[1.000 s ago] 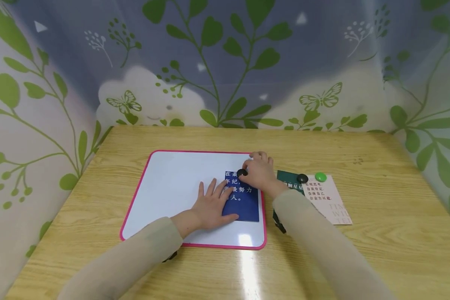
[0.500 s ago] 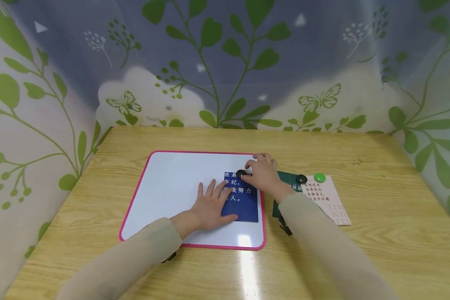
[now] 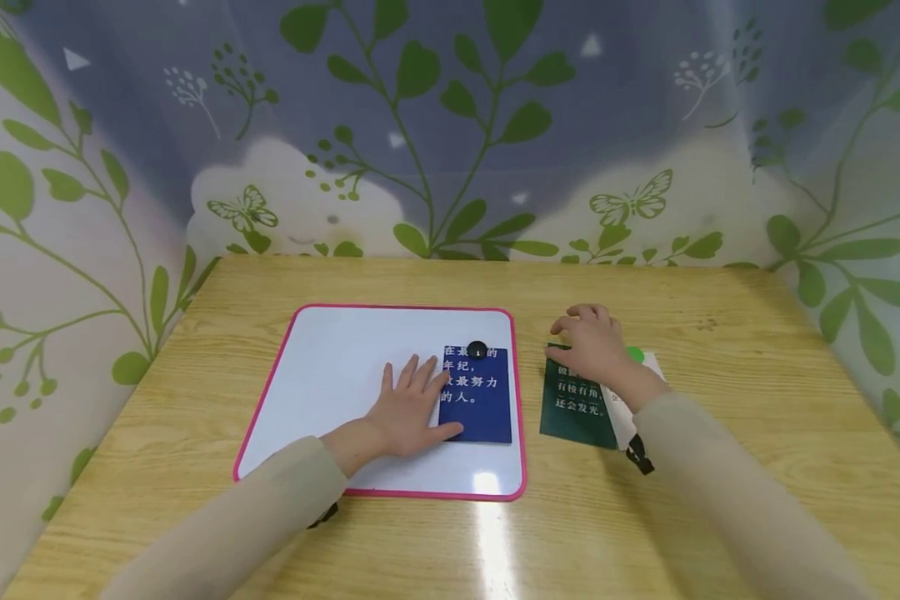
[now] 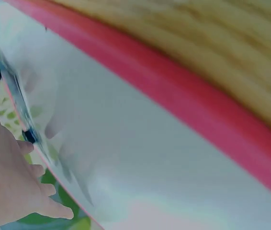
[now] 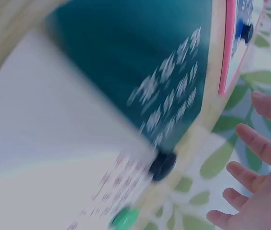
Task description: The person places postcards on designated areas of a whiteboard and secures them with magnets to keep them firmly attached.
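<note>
Step in hand, as I judge it: getting my right hand onto the dark green rectangular card w/ white print & the glossy black round magnet by its top corner. To do it well: come down on the magnet's rim w/ thumb + index, lift straight up so the card doesn't skid. Watch the neighbour, tho: the pale pinkish rectangular card w/ dark red print meets the green one along an edge; can't tell which is on top, so part them gently. The bright green round magnet sits at the pale card's top; best not to knock it.

R hand: fingers well apart, slightly bent, nothing btwn them, just above the green card's top end. Contact w/ card: can't tell.

My left hand: flat, fingers fanned, holding nothing, on the pink-rimmed whiteboard, thumb + index tips over the L edge of the navy blue rectangular card w/ white print. That card's on the board's R side, another black round magnet at its top. Light pressure there should do, imo.
</note>
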Action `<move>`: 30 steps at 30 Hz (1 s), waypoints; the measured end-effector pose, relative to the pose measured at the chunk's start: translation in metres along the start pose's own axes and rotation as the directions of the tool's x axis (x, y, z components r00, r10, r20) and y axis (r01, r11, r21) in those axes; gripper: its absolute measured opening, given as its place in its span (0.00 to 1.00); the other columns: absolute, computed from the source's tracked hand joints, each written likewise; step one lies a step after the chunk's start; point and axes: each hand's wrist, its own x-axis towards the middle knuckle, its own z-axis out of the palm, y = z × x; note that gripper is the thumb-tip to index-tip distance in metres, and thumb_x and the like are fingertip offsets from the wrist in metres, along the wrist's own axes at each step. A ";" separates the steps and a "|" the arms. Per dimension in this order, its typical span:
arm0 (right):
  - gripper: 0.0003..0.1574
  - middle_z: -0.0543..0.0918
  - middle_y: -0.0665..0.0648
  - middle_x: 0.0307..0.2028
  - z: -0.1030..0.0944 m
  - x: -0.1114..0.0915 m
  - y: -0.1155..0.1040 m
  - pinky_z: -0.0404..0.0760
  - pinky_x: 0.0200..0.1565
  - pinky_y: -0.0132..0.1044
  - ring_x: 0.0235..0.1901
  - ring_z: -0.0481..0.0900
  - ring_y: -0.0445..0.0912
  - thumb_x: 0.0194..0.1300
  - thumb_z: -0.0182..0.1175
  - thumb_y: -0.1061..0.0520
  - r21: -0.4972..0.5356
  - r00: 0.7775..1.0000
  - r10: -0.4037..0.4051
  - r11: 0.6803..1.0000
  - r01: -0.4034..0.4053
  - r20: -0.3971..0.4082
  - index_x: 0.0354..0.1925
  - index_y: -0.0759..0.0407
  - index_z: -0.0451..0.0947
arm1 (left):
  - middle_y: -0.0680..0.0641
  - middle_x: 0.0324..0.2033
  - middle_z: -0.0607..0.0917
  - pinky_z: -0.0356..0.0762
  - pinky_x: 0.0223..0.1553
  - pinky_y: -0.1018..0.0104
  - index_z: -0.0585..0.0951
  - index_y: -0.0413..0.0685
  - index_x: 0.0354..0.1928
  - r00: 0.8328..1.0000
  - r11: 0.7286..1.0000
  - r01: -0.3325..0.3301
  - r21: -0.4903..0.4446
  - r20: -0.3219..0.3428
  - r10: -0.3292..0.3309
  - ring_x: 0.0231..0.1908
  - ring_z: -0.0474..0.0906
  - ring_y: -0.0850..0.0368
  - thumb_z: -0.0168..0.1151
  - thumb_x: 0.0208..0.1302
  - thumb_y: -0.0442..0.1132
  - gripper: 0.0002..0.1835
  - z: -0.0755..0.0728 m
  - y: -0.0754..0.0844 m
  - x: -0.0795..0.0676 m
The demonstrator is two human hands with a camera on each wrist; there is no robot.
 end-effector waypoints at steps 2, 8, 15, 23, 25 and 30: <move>0.24 0.62 0.72 0.63 -0.005 -0.005 0.011 0.53 0.59 0.69 0.64 0.52 0.69 0.63 0.59 0.49 -0.008 1.000 0.010 1.000 -0.010 0.002 0.52 0.62 0.76 | 0.40 0.73 0.50 0.34 0.67 0.33 0.54 0.46 0.72 1.000 1.000 0.018 -0.006 -0.009 -0.018 0.73 0.39 0.38 0.46 0.62 0.68 0.45 -0.002 -0.006 -0.001; 0.27 0.63 0.74 0.61 -0.016 -0.020 0.042 0.55 0.56 0.71 0.61 0.53 0.73 0.63 0.59 0.48 -0.006 0.998 0.053 0.999 -0.053 0.021 0.53 0.64 0.75 | 0.38 0.72 0.51 0.34 0.65 0.31 0.56 0.43 0.71 0.995 0.995 0.092 -0.033 -0.033 -0.093 0.72 0.40 0.35 0.47 0.62 0.66 0.44 -0.008 -0.029 -0.009; 0.34 0.68 0.76 0.56 -0.018 -0.032 0.087 0.59 0.54 0.70 0.57 0.59 0.74 0.59 0.62 0.44 -0.039 0.996 0.052 0.998 -0.050 0.071 0.54 0.68 0.73 | 0.34 0.71 0.51 0.33 0.63 0.28 0.57 0.40 0.70 0.977 0.977 0.200 -0.075 -0.063 -0.205 0.71 0.40 0.32 0.50 0.62 0.64 0.44 -0.012 -0.067 -0.023; 0.53 0.59 0.82 0.60 -0.020 -0.040 0.112 0.59 0.53 0.72 0.57 0.55 0.78 0.48 0.70 0.40 -0.009 0.965 0.088 0.996 -0.089 0.248 0.61 0.69 0.64 | 0.29 0.69 0.50 0.35 0.61 0.25 0.56 0.35 0.69 0.951 0.952 0.292 -0.086 -0.082 -0.299 0.68 0.41 0.27 0.50 0.63 0.61 0.44 -0.016 -0.107 -0.041; 0.56 0.57 0.82 0.61 -0.018 -0.041 0.114 0.59 0.52 0.73 0.57 0.54 0.78 0.45 0.71 0.39 -0.006 0.957 0.105 0.994 -0.108 0.270 0.62 0.69 0.62 | 0.28 0.69 0.50 0.35 0.60 0.24 0.55 0.33 0.69 0.944 0.945 0.316 -0.081 -0.077 -0.322 0.68 0.41 0.25 0.49 0.63 0.62 0.44 -0.018 -0.116 -0.044; 0.55 0.58 0.82 0.60 -0.019 -0.041 0.114 0.59 0.52 0.73 0.55 0.56 0.76 0.44 0.72 0.39 -0.028 0.959 0.118 0.993 -0.115 0.258 0.61 0.67 0.62 | 0.25 0.68 0.48 0.34 0.59 0.24 0.52 0.31 0.69 0.926 0.924 0.371 -0.090 -0.043 -0.376 0.67 0.39 0.23 0.48 0.63 0.63 0.47 -0.019 -0.134 -0.050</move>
